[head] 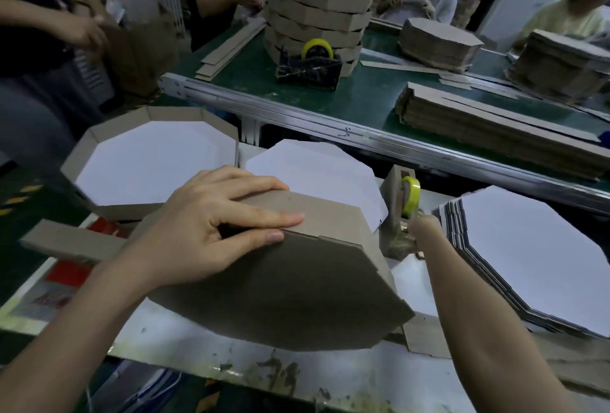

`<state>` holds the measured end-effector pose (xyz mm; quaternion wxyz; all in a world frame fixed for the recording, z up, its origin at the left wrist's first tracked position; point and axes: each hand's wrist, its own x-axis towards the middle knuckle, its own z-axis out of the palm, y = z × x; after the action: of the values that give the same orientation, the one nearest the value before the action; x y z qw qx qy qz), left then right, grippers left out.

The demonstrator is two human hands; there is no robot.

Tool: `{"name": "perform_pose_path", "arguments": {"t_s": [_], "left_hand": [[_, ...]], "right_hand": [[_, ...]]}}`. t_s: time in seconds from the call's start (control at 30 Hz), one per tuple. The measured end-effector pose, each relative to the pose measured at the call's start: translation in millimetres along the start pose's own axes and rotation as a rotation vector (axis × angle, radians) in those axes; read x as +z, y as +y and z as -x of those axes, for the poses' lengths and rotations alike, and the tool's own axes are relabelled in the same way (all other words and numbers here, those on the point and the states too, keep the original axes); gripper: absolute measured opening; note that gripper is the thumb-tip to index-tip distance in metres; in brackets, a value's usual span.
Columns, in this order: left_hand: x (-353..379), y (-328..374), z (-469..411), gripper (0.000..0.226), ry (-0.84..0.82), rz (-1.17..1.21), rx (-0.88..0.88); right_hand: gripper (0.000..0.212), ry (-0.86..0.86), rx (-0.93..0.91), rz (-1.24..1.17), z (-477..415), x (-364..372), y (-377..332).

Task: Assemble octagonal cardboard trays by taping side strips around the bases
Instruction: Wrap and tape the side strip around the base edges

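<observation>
One finished tray (99, 138) behind the upturned base (280, 293); left hand (198, 224), fingers flat, presses its side strip (323, 221); right hand (425, 231) at tape dispenser (397, 194) (grip hidden).

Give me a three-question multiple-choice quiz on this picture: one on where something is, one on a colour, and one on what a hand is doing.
1. Where is the finished tray?
A: beyond the left hand, to its left. B: on the green belt. C: on the white stack.
2. What colour is the near tape roll?
A: red. B: yellow. C: blue.
3. What is the left hand doing?
A: hanging idle. B: holding scissors. C: pressing the side strip against the brown base.
Answers: A, it sits up and left of that hand. B, the roll by the right hand is yellow. C, straight fingers lie on the strip.
</observation>
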<state>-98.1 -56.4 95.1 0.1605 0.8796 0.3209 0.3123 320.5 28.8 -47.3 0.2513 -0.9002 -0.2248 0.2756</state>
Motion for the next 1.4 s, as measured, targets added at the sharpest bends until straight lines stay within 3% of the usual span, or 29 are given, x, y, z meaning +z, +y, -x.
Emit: {"name": "perform_pose_path", "arguments": {"t_s": [0.2,0.33,0.47,0.8,1.07,1.23,1.3,1.4], "left_hand": [[1.1,0.1,-1.6,0.029,0.022,-0.01,-0.005],[1.3,0.3,-2.4,0.031,0.022,-0.006,-0.008],[1.6,-0.4,-3.2,0.031,0.026,-0.004,-0.004],[3.5,-0.4,-7.0,0.031,0.031,0.009,-0.01],[2.9,0.6,-6.8,0.031,0.034,0.018,-0.022],[4.4,-0.5,-9.6,0.031,0.044,-0.001,-0.006],[4.2,-1.0,-11.0,0.032,0.05,-0.021,0.008],[3.6,-0.9,-10.4,0.033,0.054,-0.043,0.023]], "right_hand": [[0.006,-0.118,0.067,-0.279,-17.5,-2.6,6.0],[0.009,0.012,0.076,-0.549,-5.1,-6.3,11.6],[0.007,0.025,0.054,-0.701,13.6,-0.4,34.2],[0.034,0.003,-0.081,-0.672,25.4,11.3,82.6],[0.03,0.006,-0.093,-0.556,14.4,9.4,96.5],[0.014,-0.252,-0.122,-0.429,32.7,18.3,87.2],[0.012,-0.359,-0.196,-0.361,50.3,12.6,60.4],[0.012,-0.378,-0.369,-0.278,87.3,-4.5,8.5]]}}
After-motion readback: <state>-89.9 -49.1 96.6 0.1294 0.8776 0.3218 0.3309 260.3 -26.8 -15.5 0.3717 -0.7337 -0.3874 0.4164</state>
